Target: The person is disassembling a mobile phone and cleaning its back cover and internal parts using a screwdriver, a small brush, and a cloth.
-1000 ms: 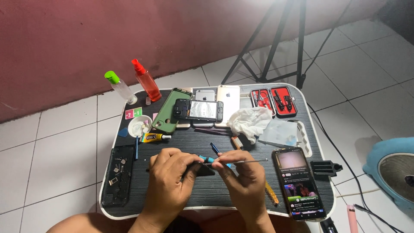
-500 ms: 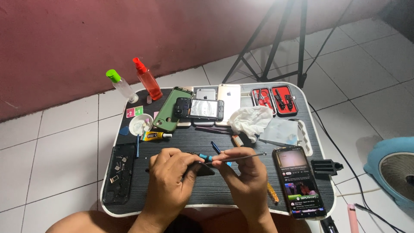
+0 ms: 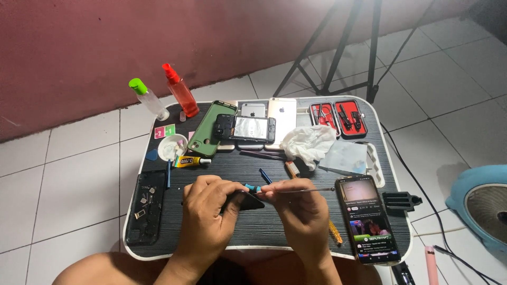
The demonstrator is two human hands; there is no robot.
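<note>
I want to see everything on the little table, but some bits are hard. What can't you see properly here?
Head view only:
- The small dark part between the hands: mostly covered by the left hand; its kind is unclear.
- The tool in the right hand: its handle is hidden by the fingers.
- The pink stick: cut off by the bottom edge.
- Bits in the black tray: too small to tell.

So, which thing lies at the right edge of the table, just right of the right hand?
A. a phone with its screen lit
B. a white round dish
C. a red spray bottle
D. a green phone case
A: the phone lies face up with a lit screen at the table's right edge, just right of the right hand; the bottle, dish and case are all at the far left side.
</note>
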